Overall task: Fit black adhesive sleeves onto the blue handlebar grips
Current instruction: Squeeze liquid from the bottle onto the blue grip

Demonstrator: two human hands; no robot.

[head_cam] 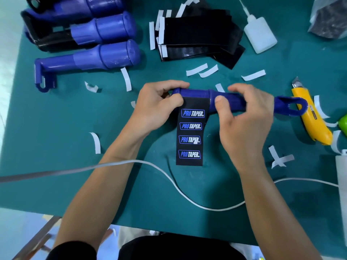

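A view from above of a green surface [56, 128]. A blue handle [195, 92] is held sideways between two bare hands. The left grip [157, 107] is curled round the handle's wide end, and its thumb is pressed on the top corner of a black sleeve [190, 132]. The right grip [244, 119] is closed on the narrower ribbed part, which is pinched between thumb and fingers. Between the two grips, the sleeve's top edge is laid against the handle. The rest of it, printed with four "PRO TAPER" logos, is spread flat toward the person.

The step in hand is judged to be the start of wrapping: one edge is set and nothing is rolled on yet. Next, the handle probably needs to be turned while the sleeve is kept square and smoothed down.

Beyond the left grip, more blue handles [105, 53] are stacked. Beyond the right grip, a pile of black sleeves [199, 34] and a white bottle [261, 34] are seen. Just outside the right grip, a yellow knife [311, 124] is laid beside the handle's looped end. White backing strips [197, 69] are scattered around.
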